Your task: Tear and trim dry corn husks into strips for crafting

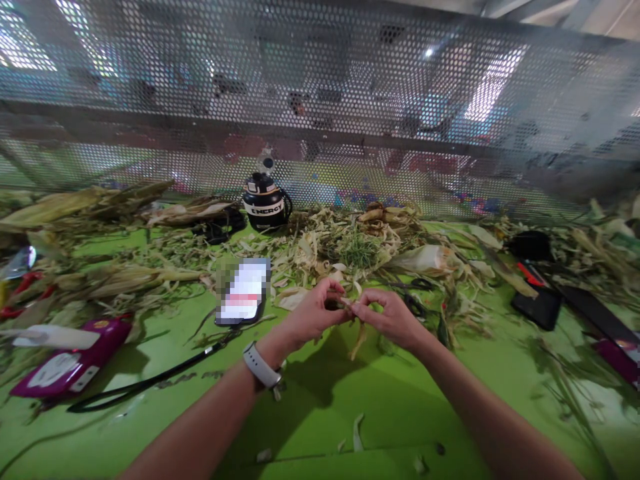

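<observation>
My left hand (313,313) and my right hand (390,319) meet at the middle of the green table (320,413), fingers pinched together on a small strip of corn husk (359,340) that hangs down between them. A white watch (261,365) is on my left wrist. Just beyond my fingers lies a heap of torn corn husks (350,250) with a partly husked cob (425,259). What exactly sits inside the pinch is mostly hidden by my fingers.
A phone (243,291) on a black lanyard lies left of my hands. A black jug (264,200) stands at the back by the perforated metal wall (320,100). Unhusked cobs (125,280), a magenta device (70,363) and red scissors (25,287) lie left; black items (537,307) right.
</observation>
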`<state>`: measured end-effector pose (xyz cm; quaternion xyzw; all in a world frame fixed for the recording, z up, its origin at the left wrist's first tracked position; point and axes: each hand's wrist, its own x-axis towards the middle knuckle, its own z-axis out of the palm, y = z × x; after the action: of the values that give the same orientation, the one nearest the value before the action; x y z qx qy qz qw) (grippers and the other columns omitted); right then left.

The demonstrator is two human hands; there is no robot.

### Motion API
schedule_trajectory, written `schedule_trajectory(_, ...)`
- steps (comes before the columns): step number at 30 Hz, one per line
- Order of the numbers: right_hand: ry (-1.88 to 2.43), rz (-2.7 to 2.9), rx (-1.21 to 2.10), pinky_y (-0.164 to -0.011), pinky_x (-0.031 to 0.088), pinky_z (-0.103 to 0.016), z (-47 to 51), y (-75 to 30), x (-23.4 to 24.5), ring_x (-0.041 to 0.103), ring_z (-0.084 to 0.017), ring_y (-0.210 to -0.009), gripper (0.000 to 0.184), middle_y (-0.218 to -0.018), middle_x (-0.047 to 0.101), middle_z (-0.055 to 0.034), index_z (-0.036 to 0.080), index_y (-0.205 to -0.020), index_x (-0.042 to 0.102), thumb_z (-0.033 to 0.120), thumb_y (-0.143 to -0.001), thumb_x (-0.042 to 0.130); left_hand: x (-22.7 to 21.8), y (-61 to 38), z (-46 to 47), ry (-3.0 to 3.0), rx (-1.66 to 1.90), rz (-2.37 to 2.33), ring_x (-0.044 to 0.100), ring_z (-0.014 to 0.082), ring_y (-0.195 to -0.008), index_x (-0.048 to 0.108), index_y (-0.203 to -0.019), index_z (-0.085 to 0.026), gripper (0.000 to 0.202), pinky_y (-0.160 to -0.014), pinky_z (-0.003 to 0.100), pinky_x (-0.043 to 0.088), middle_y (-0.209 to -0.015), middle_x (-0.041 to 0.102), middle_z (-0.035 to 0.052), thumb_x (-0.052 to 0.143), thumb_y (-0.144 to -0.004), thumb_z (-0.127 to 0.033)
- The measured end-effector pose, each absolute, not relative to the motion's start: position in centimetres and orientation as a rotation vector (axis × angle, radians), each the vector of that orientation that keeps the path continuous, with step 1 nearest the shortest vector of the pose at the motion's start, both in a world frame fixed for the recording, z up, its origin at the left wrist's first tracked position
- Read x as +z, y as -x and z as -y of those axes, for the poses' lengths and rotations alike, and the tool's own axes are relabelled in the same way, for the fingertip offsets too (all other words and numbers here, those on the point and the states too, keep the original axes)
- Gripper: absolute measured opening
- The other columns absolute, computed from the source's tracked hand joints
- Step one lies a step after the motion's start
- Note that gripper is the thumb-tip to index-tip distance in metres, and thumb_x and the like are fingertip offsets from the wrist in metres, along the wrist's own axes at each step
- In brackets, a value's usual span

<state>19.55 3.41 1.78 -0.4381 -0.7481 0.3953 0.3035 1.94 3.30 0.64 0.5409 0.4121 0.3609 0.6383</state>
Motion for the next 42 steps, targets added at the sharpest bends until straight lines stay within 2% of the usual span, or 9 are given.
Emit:
schedule_trajectory(3, 1.127, 1.871, 1.238, -0.055, 0.039, -0.022, -3.8, -19.8, 1.4, 0.050, -0.011, -0.060, 0.025, -0.067, 0.054, 0.0019, 0.017, -0.076, 0.052, 0.037, -0.073, 0.066, 0.4, -1.8, -3.4, -1.227, 0.823, -0.932, 0.051, 0.0106, -0.071, 0.041, -0.097, -0.018, 0.050, -0.063, 0.023, 0.038, -0.081, 0.055, -0.0008, 0.074, -0.063, -0.033)
schedule_trajectory(7, 1.148, 1.762, 1.285, -0.053, 0.039, -0.022, -4.0, -19.5, 0.8, 0.050, -0.011, -0.055, 0.036, -0.060, 0.051, 0.0058, 0.018, -0.090, 0.050, 0.040, -0.069, 0.070, 0.1, -1.8, -3.4, -1.294, 0.831, -0.923, 0.052, 0.0115, -0.070, 0.040, -0.101, -0.019, 0.052, -0.062, 0.024, 0.038, -0.080, 0.056, -0.0011, 0.074, -0.064, -0.033)
schedule_trajectory(11, 1.116, 1.937, 0.974, -0.063, 0.040, -0.027, -3.5, -19.1, 0.9, 0.052, -0.014, -0.066, 0.017, -0.068, 0.056, 0.0002, 0.018, -0.075, 0.060, 0.035, -0.075, 0.064, 0.0, -2.0, -3.3, -1.388, 0.826, -0.925, 0.052, 0.0116, -0.066, 0.039, -0.100, -0.019, 0.045, -0.059, 0.024, 0.038, -0.075, 0.057, -0.0020, 0.070, -0.067, -0.027)
schedule_trajectory(15, 1.104, 1.925, 0.655, -0.077, 0.039, -0.033, -3.1, -18.9, 1.3, 0.052, -0.018, -0.081, 0.008, -0.080, 0.054, -0.0028, 0.020, -0.065, 0.063, 0.024, -0.071, 0.066, 0.1, -2.0, -3.4, -1.443, 0.753, -0.855, 0.053, 0.0115, -0.067, 0.051, -0.085, -0.016, 0.025, -0.062, 0.024, 0.040, -0.073, 0.057, -0.0012, 0.067, -0.068, -0.024)
schedule_trajectory(21, 1.093, 1.658, 1.109, -0.079, 0.039, -0.030, -3.0, -18.9, 1.3, 0.053, -0.015, -0.081, 0.017, -0.081, 0.054, -0.0014, 0.019, -0.064, 0.062, 0.033, -0.071, 0.068, -0.2, -2.0, -3.3, -1.432, 0.579, -0.802, 0.051, 0.0108, -0.060, 0.064, -0.075, -0.013, 0.020, -0.061, 0.024, 0.041, -0.067, 0.060, -0.0003, 0.069, -0.067, -0.030)
schedule_trajectory(26, 1.057, 1.381, 1.349, -0.064, 0.040, -0.024, -3.0, -18.5, 1.5, 0.049, -0.011, -0.064, 0.022, -0.066, 0.053, 0.0026, 0.018, -0.068, 0.061, 0.037, -0.066, 0.072, -0.3, -3.3, -1.5, -1.412, 0.372, -0.602, 0.058, 0.0146, -0.068, 0.069, -0.082, -0.015, 0.023, -0.070, 0.027, 0.046, -0.079, 0.067, 0.0037, 0.071, -0.067, -0.033)
schedule_trajectory(30, 1.030, 1.300, 1.349, -0.059, 0.039, -0.023, -2.8, -18.3, 1.9, 0.046, -0.010, -0.059, 0.025, -0.062, 0.052, 0.0036, 0.018, -0.068, 0.059, 0.039, -0.064, 0.073, -0.4, -4.0, -0.6, -1.444, 0.379, -0.518, 0.060, 0.0184, -0.082, 0.069, -0.092, -0.019, 0.029, -0.078, 0.029, 0.046, -0.089, 0.068, 0.0040, 0.071, -0.067, -0.034)
schedule_trajectory(38, 1.110, 1.484, 1.135, -0.057, 0.040, -0.023, -3.1, -18.3, 1.0, 0.050, -0.011, -0.060, 0.026, -0.065, 0.055, 0.0015, 0.018, -0.070, 0.059, 0.043, -0.071, 0.066, 0.1, -3.9, -0.3, -1.456, 0.344, -0.468, 0.060, 0.0193, -0.089, 0.070, -0.090, -0.024, 0.021, -0.083, 0.030, 0.043, -0.092, 0.069, 0.0020, 0.069, -0.070, -0.032)
schedule_trajectory(42, 1.173, 1.831, 1.081, -0.061, 0.040, -0.023, -3.9, -19.9, 2.1, 0.054, -0.013, -0.066, 0.031, -0.071, 0.061, -0.0004, 0.016, -0.078, 0.064, 0.045, -0.082, 0.053, 0.1, -3.9, -0.9, -1.210, 0.492, -0.594, 0.059, 0.0146, -0.078, 0.070, -0.085, -0.019, 0.023, -0.076, 0.027, 0.043, -0.087, 0.068, 0.0032, 0.075, -0.064, -0.027)
